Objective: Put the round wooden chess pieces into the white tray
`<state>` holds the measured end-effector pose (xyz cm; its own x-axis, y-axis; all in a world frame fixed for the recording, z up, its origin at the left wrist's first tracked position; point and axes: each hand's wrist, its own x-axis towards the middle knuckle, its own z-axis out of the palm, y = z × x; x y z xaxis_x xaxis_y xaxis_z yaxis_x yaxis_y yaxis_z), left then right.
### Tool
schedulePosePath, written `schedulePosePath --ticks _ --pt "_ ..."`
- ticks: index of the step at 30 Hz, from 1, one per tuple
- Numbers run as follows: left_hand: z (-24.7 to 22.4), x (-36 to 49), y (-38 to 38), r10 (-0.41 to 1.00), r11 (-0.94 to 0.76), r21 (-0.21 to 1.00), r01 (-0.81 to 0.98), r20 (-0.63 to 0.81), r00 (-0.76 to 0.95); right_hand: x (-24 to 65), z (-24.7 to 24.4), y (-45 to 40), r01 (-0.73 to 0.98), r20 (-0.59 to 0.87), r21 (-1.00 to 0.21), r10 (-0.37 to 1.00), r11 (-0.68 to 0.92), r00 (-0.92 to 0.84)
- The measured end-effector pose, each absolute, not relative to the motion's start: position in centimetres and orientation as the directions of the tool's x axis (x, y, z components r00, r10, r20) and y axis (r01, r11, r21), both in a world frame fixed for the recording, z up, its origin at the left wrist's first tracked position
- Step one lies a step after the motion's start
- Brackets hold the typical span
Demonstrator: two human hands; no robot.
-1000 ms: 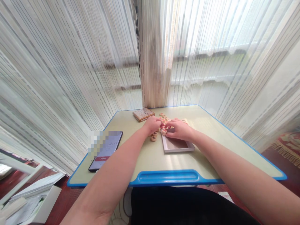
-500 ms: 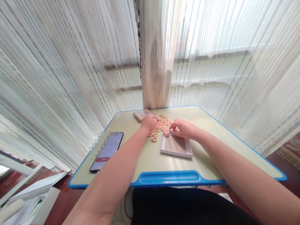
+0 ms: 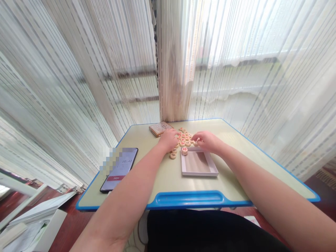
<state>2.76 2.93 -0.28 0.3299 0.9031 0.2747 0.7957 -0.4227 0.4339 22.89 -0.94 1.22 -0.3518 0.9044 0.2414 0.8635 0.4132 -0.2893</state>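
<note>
Round wooden xiangqi pieces (image 3: 183,138) with red and dark characters lie in a cluster between my two hands. My left hand (image 3: 169,139) rests at the cluster's left side, fingers stretched over the nearest pieces, some of which it hides. On the other side, my right hand (image 3: 207,141) curves above the pieces at the right edge, its thumb and fingers apart. Just below it stands a shallow white box (image 3: 200,174). In the box's far left corner sits a small stack of pieces (image 3: 184,150); the rest of the visible box floor is bare.
Behind my left hand lies a decorated flat box (image 3: 158,129). A phone (image 3: 123,166) showing a timer is on the left of the table (image 3: 162,178), which has a blue rim and a front trough (image 3: 190,199). Striped curtains (image 3: 105,52) hang close behind.
The white box has shifted slightly right and turned a little. My right hand has moved slightly up and right, and my left hand's fingers have shifted over the pieces.
</note>
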Motion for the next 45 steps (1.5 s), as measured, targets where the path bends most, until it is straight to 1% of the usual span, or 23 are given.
schedulePosePath --ticks 2,3,5,7,9,13,16,22,25,28,31,34,39,45 --pt "-0.5 2.9 3.0 0.875 -0.476 0.354 0.805 0.279 0.394 23.7 0.6 0.0 0.914 0.308 -0.235 0.917 0.332 -0.254" --pt "-0.6 2.9 3.0 0.87 -0.488 0.34 0.804 0.259 0.419 24.1 0.3 0.4 0.933 0.336 -0.218 0.92 0.285 -0.203" --pt "-0.8 3.0 3.0 0.856 -0.517 0.338 0.787 0.215 0.47 24.9 -0.1 1.1 0.957 0.349 -0.23 0.933 0.176 -0.088" --pt "-0.8 3.0 2.9 0.834 -0.551 0.343 0.761 0.202 0.513 25.6 -0.4 1.5 0.96 0.288 -0.273 0.957 0.06 0.022" --pt "-0.8 2.9 2.9 0.831 -0.557 0.347 0.755 0.223 0.51 26.0 -0.5 1.6 0.952 0.208 -0.304 0.974 -0.026 0.093" --pt "-0.8 2.7 3.0 0.847 -0.529 0.368 0.765 0.296 0.443 26.0 -0.1 1.4 0.93 0.143 -0.357 0.979 -0.084 0.144" --pt "-1.0 2.7 3.2 0.842 -0.534 0.379 0.756 0.326 0.431 25.8 0.3 1.1 0.918 0.138 -0.389 0.981 -0.075 0.139" --pt "-1.1 2.9 3.1 0.823 -0.56 0.365 0.744 0.351 0.447 25.4 0.3 1.0 0.907 0.14 -0.42 0.986 -0.024 0.091" --pt "-1.1 2.8 3.2 0.81 -0.575 0.36 0.735 0.378 0.449 25.4 -0.2 1.3 0.922 0.193 -0.383 0.981 0.06 0.017" --pt "-1.2 2.8 3.4 0.797 -0.59 0.354 0.726 0.396 0.455 25.4 -0.7 1.7 0.939 0.236 -0.302 0.967 0.163 -0.092" --pt "-1.3 2.8 3.6 0.797 -0.591 0.349 0.727 0.393 0.459 25.5 -0.9 1.9 0.947 0.243 -0.248 0.959 0.204 -0.143" --pt "-1.3 2.8 3.6 0.789 -0.601 0.328 0.729 0.391 0.474 25.6 -0.9 1.9 0.951 0.25 -0.24 0.959 0.197 -0.136" --pt "-1.1 2.8 3.5 0.779 -0.608 0.289 0.739 0.398 0.485 25.7 -0.9 2.0 0.963 0.236 -0.232 0.968 0.137 -0.081" --pt "-1.0 2.8 3.4 0.777 -0.611 0.266 0.746 0.384 0.5 25.7 -0.7 2.0 0.97 0.222 -0.205 0.972 0.128 -0.082"
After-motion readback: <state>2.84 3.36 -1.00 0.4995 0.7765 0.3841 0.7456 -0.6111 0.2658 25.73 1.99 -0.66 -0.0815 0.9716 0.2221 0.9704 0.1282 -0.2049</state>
